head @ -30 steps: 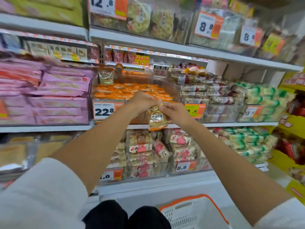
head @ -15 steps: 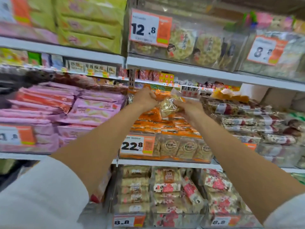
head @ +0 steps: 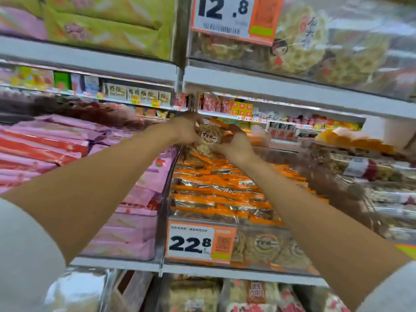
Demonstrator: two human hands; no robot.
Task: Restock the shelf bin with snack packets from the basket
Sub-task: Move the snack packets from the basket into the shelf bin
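— Where are the person's hands?
— Both are raised together over the back part of the shelf bin point(head: 276, 244). The left hand point(head: 186, 131) pinches one side of a single snack packet point(head: 210, 136), and the right hand point(head: 234, 143) pinches the other side, with the fingers curled on the wrapper.
— So where exactly is the packet?
— It is held in the air, its round label turned to the camera, just above the rear rows. The picture is too blurred to tell whether its lower edge touches the packets under it.
— And the bin itself?
— It is of clear plastic and holds rows of orange-edged packets point(head: 213, 192) nearly up to its rim. A price tag point(head: 200, 242) reading 22.8 is fixed on the front wall.
— What is around it?
— Pink packets point(head: 126, 221) lie stacked in the neighbouring bin on the left. Above, an upper shelf point(head: 292, 93) carries a second tag point(head: 225, 16) reading 12.8.
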